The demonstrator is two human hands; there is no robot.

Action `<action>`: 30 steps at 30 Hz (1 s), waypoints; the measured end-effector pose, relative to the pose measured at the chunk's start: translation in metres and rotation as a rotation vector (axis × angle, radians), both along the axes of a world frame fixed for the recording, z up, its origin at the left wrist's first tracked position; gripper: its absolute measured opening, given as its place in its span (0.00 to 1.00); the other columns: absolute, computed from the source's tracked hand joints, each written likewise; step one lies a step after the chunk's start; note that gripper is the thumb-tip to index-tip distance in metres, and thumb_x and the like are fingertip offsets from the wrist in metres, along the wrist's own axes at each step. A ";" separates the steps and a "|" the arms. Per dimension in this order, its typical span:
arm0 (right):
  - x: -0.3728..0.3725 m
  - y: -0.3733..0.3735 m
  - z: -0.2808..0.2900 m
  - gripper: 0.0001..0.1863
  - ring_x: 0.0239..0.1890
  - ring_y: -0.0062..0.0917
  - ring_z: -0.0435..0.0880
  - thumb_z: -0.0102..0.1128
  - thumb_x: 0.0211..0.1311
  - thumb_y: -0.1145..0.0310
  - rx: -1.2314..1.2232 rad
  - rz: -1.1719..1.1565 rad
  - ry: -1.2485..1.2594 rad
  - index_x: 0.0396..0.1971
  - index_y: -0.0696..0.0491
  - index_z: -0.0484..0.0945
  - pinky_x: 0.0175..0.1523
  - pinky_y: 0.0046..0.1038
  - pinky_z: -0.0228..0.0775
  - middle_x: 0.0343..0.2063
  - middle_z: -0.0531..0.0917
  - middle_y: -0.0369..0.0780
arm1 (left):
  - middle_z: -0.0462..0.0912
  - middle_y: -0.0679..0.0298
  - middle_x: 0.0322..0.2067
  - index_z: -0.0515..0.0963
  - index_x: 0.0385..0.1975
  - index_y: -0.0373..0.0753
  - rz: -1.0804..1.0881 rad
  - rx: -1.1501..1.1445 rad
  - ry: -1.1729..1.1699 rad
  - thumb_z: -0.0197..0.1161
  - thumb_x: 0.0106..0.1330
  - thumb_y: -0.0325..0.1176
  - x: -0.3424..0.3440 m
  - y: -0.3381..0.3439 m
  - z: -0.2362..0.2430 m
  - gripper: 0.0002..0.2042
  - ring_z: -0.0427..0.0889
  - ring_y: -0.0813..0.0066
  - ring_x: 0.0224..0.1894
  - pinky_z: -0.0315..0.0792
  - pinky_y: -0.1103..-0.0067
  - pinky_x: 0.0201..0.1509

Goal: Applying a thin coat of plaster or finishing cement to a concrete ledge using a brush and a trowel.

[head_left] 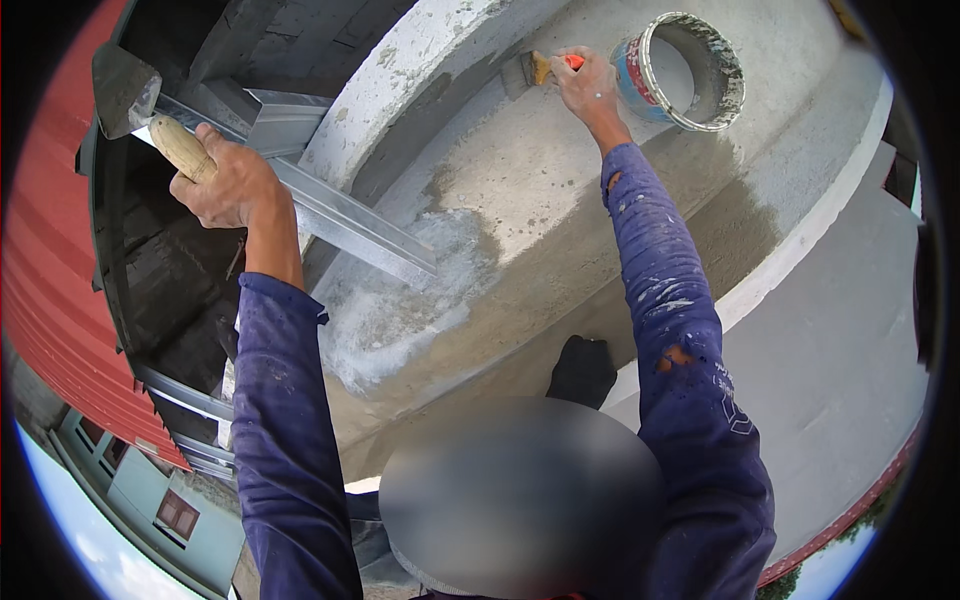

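My left hand is closed around the wooden handle of a trowel, whose grey blade points up and left over a dark gap. My right hand grips a paintbrush with an orange handle, its bristles pressed on a damp grey concrete surface. Just right of that hand stands an open paint tin with a crusted rim, resting on the concrete. Both arms wear dark blue sleeves speckled with paint.
A metal channel bar runs diagonally from the trowel down to the concrete. A curved raised concrete curb borders the dark gap. Red corrugated roofing lies at left, a pale ledge at right.
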State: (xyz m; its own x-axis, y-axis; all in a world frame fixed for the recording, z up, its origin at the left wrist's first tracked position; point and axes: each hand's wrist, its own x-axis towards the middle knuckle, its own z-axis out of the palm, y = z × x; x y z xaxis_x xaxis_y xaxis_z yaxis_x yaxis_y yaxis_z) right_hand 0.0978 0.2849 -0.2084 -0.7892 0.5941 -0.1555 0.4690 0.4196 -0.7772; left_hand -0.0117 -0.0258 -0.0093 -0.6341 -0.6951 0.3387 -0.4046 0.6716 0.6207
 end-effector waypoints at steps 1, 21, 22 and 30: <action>-0.004 0.013 0.002 0.14 0.33 0.40 0.87 0.62 0.60 0.62 0.010 0.014 0.002 0.37 0.58 0.85 0.43 0.36 0.77 0.29 0.86 0.50 | 0.83 0.55 0.31 0.75 0.40 0.34 0.014 0.010 0.002 0.71 0.61 0.49 0.000 0.000 -0.001 0.23 0.85 0.59 0.33 0.80 0.65 0.40; 0.114 -0.194 0.024 0.10 0.43 0.44 0.76 0.62 0.54 0.76 0.056 0.833 0.362 0.36 0.55 0.75 0.49 0.37 0.73 0.41 0.77 0.47 | 0.81 0.53 0.34 0.74 0.38 0.31 -0.078 -0.031 0.086 0.73 0.59 0.46 0.000 -0.009 -0.011 0.24 0.82 0.53 0.40 0.75 0.61 0.44; 0.109 -0.186 0.039 0.07 0.43 0.41 0.78 0.63 0.54 0.76 -0.164 0.744 0.220 0.34 0.55 0.77 0.49 0.35 0.73 0.40 0.80 0.46 | 0.81 0.53 0.34 0.74 0.38 0.31 -0.070 -0.041 0.091 0.73 0.59 0.46 0.000 -0.011 -0.009 0.23 0.82 0.54 0.39 0.75 0.61 0.44; 0.029 -0.047 0.041 0.05 0.47 0.26 0.84 0.68 0.54 0.81 -0.587 0.341 0.345 0.26 0.56 0.81 0.54 0.25 0.73 0.45 0.86 0.46 | 0.81 0.52 0.31 0.74 0.36 0.31 -0.066 -0.073 0.090 0.74 0.58 0.45 -0.002 -0.004 -0.010 0.22 0.84 0.53 0.35 0.76 0.61 0.43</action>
